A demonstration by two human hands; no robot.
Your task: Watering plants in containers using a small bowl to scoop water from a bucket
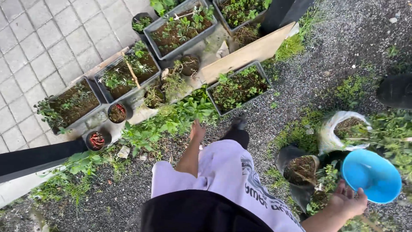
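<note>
blue bowl [371, 175], held tilted by its rim in the right hand [346, 201], sits at the far right. well left of the bowl stand grey planter trays [128, 73] and small black pots [98, 139] beside the paving. nearer the bowl, the left hand [197, 130] hangs open and empty over leafy weeds [171, 120]. just left of the bowl sits a black bag of soil [301, 169]. the thin rim hold looks risky: the bowl could slip onto the gravel [334, 38].
</note>
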